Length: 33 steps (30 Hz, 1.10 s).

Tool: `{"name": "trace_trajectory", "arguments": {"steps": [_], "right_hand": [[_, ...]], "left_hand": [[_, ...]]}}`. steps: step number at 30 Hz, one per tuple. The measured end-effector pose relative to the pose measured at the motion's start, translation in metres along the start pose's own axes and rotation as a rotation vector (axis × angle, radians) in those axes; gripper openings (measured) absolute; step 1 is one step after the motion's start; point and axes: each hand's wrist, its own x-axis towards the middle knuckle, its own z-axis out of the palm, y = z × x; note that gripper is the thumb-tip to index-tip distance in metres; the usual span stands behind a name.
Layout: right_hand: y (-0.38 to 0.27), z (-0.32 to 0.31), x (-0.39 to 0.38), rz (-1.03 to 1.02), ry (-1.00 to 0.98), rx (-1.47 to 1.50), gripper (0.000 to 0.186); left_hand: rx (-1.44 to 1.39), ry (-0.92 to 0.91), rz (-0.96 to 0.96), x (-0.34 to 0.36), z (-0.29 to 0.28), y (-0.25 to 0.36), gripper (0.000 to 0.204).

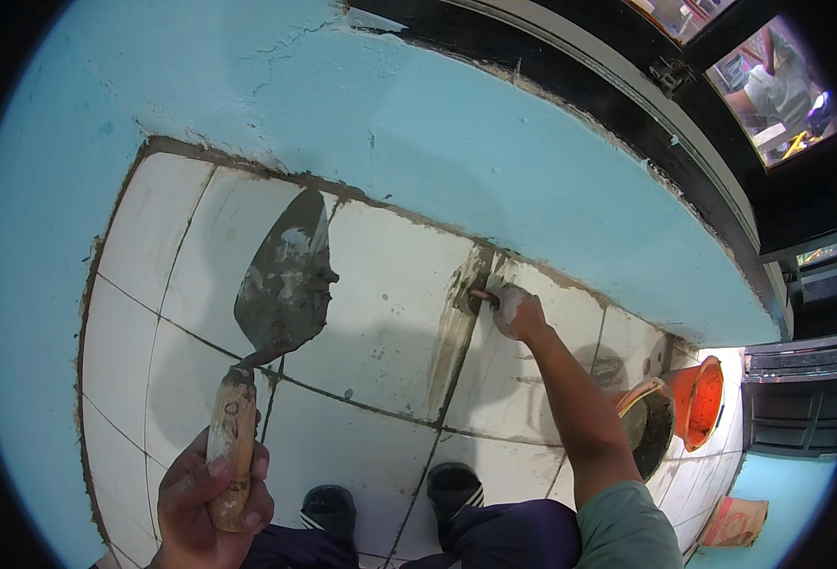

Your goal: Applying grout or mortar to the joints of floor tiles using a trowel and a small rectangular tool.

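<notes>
Trowel blade [290, 248]: metal — smeared with rough, matt grey mortar [306, 321]
Trowel handle [232, 446]: bare wood, worn, matt
Floor tiles [390, 313]: smooth, glossy — dirty in patches
Wall [418, 114]: painted, finely cracked
Orange bucket [687, 391]: smooth plastic
Sleeve [629, 531]: matt cloth
Carton [736, 523]: matt cardboard

Wall [418, 123] was light blue, floor tiles [380, 303] white with dark grid and grey smudges, trowel blade [285, 275] grey with whitish streaks, handle [231, 446] tan, bucket [686, 394] orange, sleeve [630, 526] grey-green, trousers [532, 536] navy, footwear [329, 512] dark with white stripes.
</notes>
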Motion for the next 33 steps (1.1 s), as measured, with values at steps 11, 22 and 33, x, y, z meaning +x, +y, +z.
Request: {"name": "trace_trajectory", "arguments": {"steps": [11,22,33], "right_hand": [[-0.016,-0.008,0.019,0.077,0.207,-0.192,0.036],[-0.073,0.036,-0.134,-0.354,-0.318,0.14,0.051],[-0.003,-0.009,0.033,-0.002,0.281,-0.276,0.042]], "left_hand": [[-0.003,0.031,0.03,-0.003,0.0,-0.001,0.06],[0.004,0.049,0.055,-0.007,0.012,-0.004,0.059],[0.02,0.04,0.084,-0.011,0.015,-0.011,0.055]]}}
